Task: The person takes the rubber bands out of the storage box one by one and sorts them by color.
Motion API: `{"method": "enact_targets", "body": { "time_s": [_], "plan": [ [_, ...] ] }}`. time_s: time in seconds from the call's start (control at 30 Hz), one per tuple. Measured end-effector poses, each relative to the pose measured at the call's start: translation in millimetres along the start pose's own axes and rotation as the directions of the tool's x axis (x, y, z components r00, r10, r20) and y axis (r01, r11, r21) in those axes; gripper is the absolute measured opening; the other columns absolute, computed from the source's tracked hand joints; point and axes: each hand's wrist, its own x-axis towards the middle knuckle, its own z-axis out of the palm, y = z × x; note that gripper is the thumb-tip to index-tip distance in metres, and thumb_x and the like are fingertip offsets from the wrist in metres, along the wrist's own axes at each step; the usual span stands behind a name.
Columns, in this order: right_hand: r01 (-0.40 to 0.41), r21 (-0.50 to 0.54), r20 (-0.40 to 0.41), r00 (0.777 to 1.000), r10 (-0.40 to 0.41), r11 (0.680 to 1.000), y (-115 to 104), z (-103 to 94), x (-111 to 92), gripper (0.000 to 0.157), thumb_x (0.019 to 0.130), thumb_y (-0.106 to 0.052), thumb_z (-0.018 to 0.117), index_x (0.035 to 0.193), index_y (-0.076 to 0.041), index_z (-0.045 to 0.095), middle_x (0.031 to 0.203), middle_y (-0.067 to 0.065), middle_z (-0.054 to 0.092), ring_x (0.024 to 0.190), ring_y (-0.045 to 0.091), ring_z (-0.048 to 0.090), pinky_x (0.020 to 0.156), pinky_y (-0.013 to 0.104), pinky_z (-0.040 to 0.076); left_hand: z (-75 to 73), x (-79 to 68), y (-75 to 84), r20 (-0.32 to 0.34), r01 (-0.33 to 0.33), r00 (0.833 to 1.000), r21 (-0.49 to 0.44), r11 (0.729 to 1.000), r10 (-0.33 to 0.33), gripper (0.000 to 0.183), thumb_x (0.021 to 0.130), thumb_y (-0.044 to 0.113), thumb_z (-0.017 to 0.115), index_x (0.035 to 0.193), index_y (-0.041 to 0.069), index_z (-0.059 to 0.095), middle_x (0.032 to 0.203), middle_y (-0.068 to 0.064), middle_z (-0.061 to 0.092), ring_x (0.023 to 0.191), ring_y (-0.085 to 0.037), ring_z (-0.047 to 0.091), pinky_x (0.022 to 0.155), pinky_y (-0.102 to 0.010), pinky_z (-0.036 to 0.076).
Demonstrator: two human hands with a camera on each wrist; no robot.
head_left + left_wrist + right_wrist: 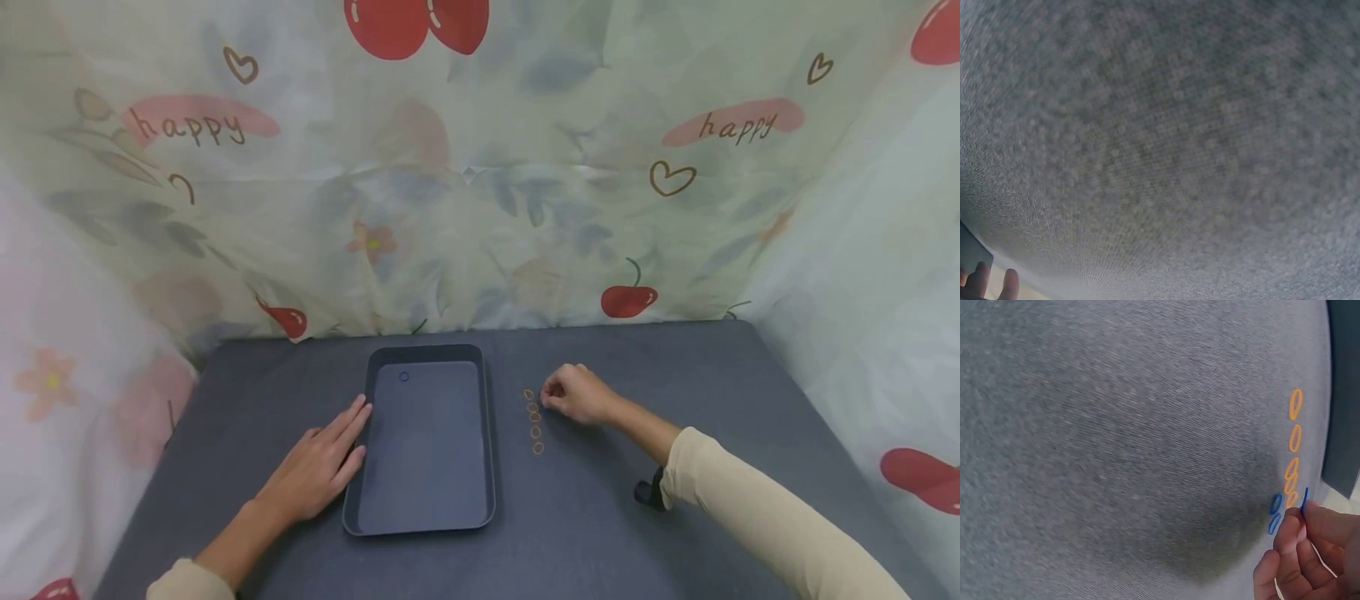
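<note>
My right hand point(576, 395) pinches a small blue rubber band point(1305, 499) between thumb and fingertip, held up on edge. Two more blue rubber bands point(1276, 504) lie on the cloth beside the fingers. Just to the hand's left in the head view, several orange rubber bands point(536, 432) form a line running toward me. A dark shallow tray point(491, 467) stands left of that line, with one blue rubber band point(404, 377) near its far end. Against the tray's left rim rests my left hand point(313, 468), its fingers extended and holding nothing.
Dark grey cloth covers the table point(637, 550). A printed curtain point(480, 250) closes off the back and both sides. Under the right sleeve, a small black object point(649, 492) shows near the wrist.
</note>
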Motion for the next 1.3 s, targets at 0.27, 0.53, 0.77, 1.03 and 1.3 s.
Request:
{"method": "enact_targets", "body": {
  "time_s": [0.27, 0.53, 0.77, 1.03, 1.3],
  "plan": [
    [0.031, 0.019, -0.014, 0.999, -0.031, 0.999, 5, 5.5, -5, 0.01, 0.087, -0.004, 0.071, 0.077, -0.008, 0.072, 0.071, -0.005, 0.065, 0.063, 0.005, 0.055, 0.062, 0.028, 0.047, 0.9, 0.1, -0.1, -0.002, 0.0, 1.0, 0.003, 1.0, 0.0, 0.06, 0.101, 0.03, 0.051, 0.154, 0.011, 0.031, 0.159, -0.005, 0.024, 0.135, -0.021, 0.041, 0.093, -0.052, 0.041],
    [0.055, 0.031, -0.006, 0.999, -0.054, 0.998, 9, 10.6, -8, 0.01, 0.087, -0.003, 0.07, 0.078, -0.008, 0.072, 0.071, -0.005, 0.064, 0.062, 0.005, 0.055, 0.061, 0.028, 0.047, -0.3, -0.1, -0.2, 0.003, 0.003, 1.0, -0.004, 1.0, -0.003, 0.06, 0.101, 0.03, 0.051, 0.154, 0.01, 0.031, 0.159, -0.006, 0.024, 0.135, -0.022, 0.041, 0.093, -0.052, 0.041],
    [0.092, 0.011, 0.002, 0.996, -0.092, 0.996, 10, 12.2, -10, 0.01, 0.088, -0.003, 0.07, 0.079, -0.008, 0.071, 0.072, -0.005, 0.064, 0.063, 0.004, 0.055, 0.061, 0.027, 0.046, -0.2, 0.1, 0.2, -0.004, 0.0, 1.0, -0.003, 1.0, 0.0, 0.06, 0.101, 0.03, 0.052, 0.154, 0.011, 0.031, 0.159, -0.006, 0.025, 0.134, -0.021, 0.042, 0.092, -0.052, 0.042],
    [0.092, -0.025, 0.03, 0.995, -0.092, 0.995, 9, 12.6, -11, 0.011, 0.088, -0.004, 0.07, 0.079, -0.01, 0.071, 0.073, -0.007, 0.063, 0.063, 0.005, 0.053, 0.062, 0.028, 0.045, 0.1, -0.2, 0.9, -0.008, 0.005, 1.0, -0.003, 1.0, -0.005, 0.06, 0.1, 0.03, 0.052, 0.153, 0.01, 0.032, 0.158, -0.007, 0.026, 0.133, -0.022, 0.043, 0.092, -0.052, 0.042],
    [0.061, 0.08, 0.024, 0.998, -0.063, 0.995, 15, 7.1, -8, 0.006, 0.09, -0.006, 0.07, 0.089, -0.006, 0.076, 0.08, -0.005, 0.069, 0.067, 0.005, 0.058, 0.062, 0.027, 0.048, -0.2, -0.4, 1.1, 0.002, 0.011, 1.0, -0.002, 1.0, -0.011, 0.06, 0.101, 0.031, 0.051, 0.154, 0.011, 0.031, 0.159, -0.006, 0.025, 0.134, -0.021, 0.042, 0.093, -0.052, 0.042]
  ]
}}
